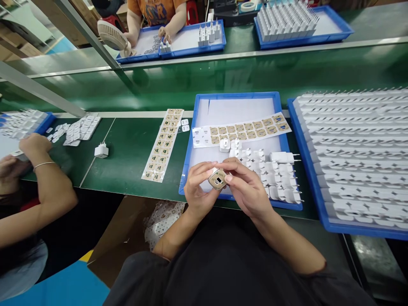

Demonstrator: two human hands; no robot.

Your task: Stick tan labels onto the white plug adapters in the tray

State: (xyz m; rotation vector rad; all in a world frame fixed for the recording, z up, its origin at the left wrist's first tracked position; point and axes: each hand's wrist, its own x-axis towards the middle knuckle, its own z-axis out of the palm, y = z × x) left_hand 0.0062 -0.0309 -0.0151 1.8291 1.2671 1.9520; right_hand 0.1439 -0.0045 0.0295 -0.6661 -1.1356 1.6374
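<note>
My left hand (198, 187) is closed around a white plug-in charger (217, 179), held above the front edge of a blue tray. A tan sticker with a black rectangle and a small slot covers the face turned toward me. My right hand (250, 189) pinches the charger's right edge with thumb and fingertips, touching the sticker's border. Just beyond my hands, several white chargers (255, 163) with pins stand in the blue tray (237, 96). A sheet of tan stickers (245, 129) lies across that tray, its left part peeled bare.
Left of the tray lies another sticker sheet (163, 146) beside small white pieces (185, 125). One charger (101, 150) stands farther left, near a co-worker's arm (52, 187). At right, a large tray (325, 212) holds rows of chargers. Another person works across the bench behind a fan (112, 35).
</note>
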